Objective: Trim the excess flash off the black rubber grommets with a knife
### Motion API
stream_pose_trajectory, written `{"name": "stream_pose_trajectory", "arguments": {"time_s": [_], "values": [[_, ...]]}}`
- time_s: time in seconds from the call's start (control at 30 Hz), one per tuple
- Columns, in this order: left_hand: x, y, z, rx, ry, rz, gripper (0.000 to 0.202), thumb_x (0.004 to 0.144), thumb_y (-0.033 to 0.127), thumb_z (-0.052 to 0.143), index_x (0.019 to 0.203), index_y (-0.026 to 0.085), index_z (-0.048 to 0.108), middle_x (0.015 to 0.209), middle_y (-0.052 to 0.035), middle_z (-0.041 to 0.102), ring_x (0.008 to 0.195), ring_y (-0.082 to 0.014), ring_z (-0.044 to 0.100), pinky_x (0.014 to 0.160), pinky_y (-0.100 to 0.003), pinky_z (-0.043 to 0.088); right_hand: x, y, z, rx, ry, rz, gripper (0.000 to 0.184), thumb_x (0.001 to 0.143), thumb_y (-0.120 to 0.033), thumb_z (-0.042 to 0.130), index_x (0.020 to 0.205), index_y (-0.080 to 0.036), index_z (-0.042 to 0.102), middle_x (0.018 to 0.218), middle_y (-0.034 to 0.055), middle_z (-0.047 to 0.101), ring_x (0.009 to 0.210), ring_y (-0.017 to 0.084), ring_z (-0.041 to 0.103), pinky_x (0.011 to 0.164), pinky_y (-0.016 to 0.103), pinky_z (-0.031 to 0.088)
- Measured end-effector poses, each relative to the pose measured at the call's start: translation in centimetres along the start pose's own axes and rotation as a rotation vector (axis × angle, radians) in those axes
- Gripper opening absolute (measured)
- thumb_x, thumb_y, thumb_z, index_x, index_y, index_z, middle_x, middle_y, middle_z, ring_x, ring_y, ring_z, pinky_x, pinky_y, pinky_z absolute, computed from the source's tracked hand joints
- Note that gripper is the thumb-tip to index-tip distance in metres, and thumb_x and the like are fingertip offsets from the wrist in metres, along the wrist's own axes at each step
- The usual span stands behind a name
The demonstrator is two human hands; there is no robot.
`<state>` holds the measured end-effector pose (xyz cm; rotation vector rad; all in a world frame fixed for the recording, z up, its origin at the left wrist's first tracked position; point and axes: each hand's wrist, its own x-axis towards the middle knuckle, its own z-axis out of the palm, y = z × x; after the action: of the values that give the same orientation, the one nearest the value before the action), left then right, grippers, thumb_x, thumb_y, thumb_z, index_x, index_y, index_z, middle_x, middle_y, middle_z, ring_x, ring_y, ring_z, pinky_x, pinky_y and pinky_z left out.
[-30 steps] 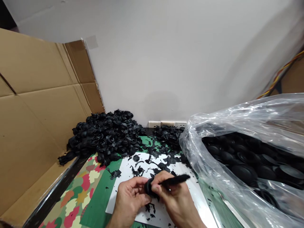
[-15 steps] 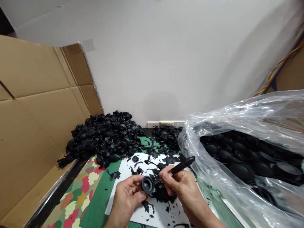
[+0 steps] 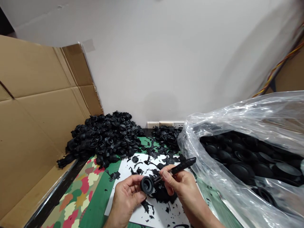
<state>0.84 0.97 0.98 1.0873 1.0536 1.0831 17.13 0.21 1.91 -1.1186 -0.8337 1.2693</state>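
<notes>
My left hand [image 3: 127, 198] pinches a round black rubber part [image 3: 147, 185] with a hollow middle, held above a white sheet [image 3: 123, 194]. My right hand [image 3: 181, 186] grips a slim black knife-like tool [image 3: 179, 167] like a pen, its tip at the part's right edge. Both hands are closed on what they hold. Black rubber trimmings [image 3: 163, 194] lie on the sheet under and behind the hands.
A heap of ribbed black rubber parts [image 3: 104, 136] lies at the back left against a cardboard wall [image 3: 35, 114]. A smaller scrap pile [image 3: 167, 134] sits by the white wall. A clear plastic bag [image 3: 239, 171] of black round parts fills the right. A patterned green mat [image 3: 78, 196] covers the table.
The rubber part has turned so its hollow face shows, and the tool tip has drawn back to its right edge. More trimmings lie on the sheet under the hands.
</notes>
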Motion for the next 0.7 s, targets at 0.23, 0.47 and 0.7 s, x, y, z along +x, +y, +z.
{"name": "stream_pose_trajectory", "arguments": {"time_s": [0.23,0.47,0.7], "values": [[0.0,0.1,0.0,0.015,0.005,-0.002,0.029,0.055,0.022,0.080,0.082,0.014,0.073,0.074,-0.0066,0.074,0.068,-0.0165,0.063,0.062,-0.021,0.048,-0.2,0.2,0.1,0.013,-0.060,0.021,0.034,0.060,-0.045,0.073,0.067,-0.014,0.062,0.045,-0.0054,0.045,0.043,0.009,0.037,0.043,0.022,0.028],[0.1,-0.1,-0.2,0.016,-0.030,-0.008,0.030,0.055,0.020,0.078,0.084,0.015,0.073,0.076,-0.0059,0.073,0.069,-0.0173,0.062,0.062,-0.022,0.048,-0.5,1.0,0.4,-0.046,-0.124,-0.050,0.024,0.063,-0.038,0.073,0.070,-0.016,0.065,0.049,-0.0041,0.049,0.045,0.010,0.039,0.044,0.023,0.029],[-0.1,0.2,0.2,0.026,0.039,0.032,0.027,0.054,0.020,0.079,0.080,0.014,0.073,0.073,-0.0055,0.073,0.068,-0.0165,0.061,0.062,-0.022,0.047,-0.4,0.6,0.2,-0.028,-0.068,-0.060,0.035,0.068,-0.049,0.068,0.068,-0.016,0.058,0.044,-0.0065,0.043,0.044,0.009,0.037,0.044,0.021,0.028]]}}
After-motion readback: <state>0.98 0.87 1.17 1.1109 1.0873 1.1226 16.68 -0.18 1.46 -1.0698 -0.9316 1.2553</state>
